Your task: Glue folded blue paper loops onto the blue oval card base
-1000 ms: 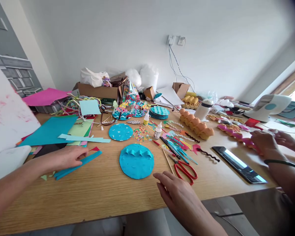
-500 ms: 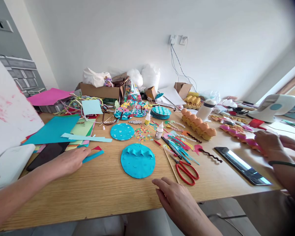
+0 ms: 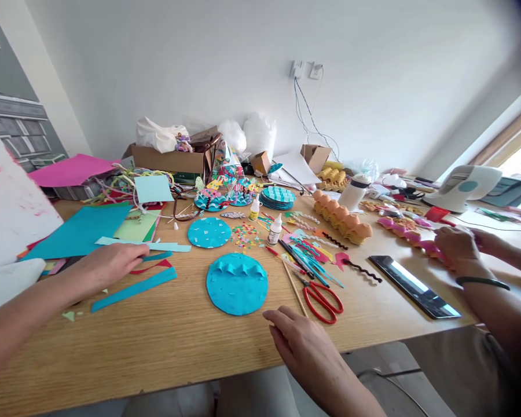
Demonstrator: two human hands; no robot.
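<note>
My left hand [image 3: 113,263] reaches over the paper pile, its fingertips at a light blue strip [image 3: 178,248]; its finger pose is partly hidden. Just in front of it lie a blue strip [image 3: 134,289] and a red paper piece [image 3: 162,264]. My right hand [image 3: 301,336] rests near the table's front edge with fingers apart, holding nothing. Between the hands sits a blue disc [image 3: 237,292] with a wavy strip standing across its upper part. Right of it are red-handled scissors [image 3: 325,304] and a wooden stick [image 3: 294,288]. Behind it is a second blue disc [image 3: 209,233].
Glue bottles [image 3: 274,230], confetti and pipe cleaners lie mid-table. A stack of blue discs [image 3: 278,198] and boxes [image 3: 169,161] stand behind. At right are an egg carton [image 3: 342,219], a black tablet [image 3: 412,286] and another person's hands [image 3: 455,246].
My left hand has moved back from the blue strip, which now lies in view on the table. The view has shifted slightly; my right hand stays put.
</note>
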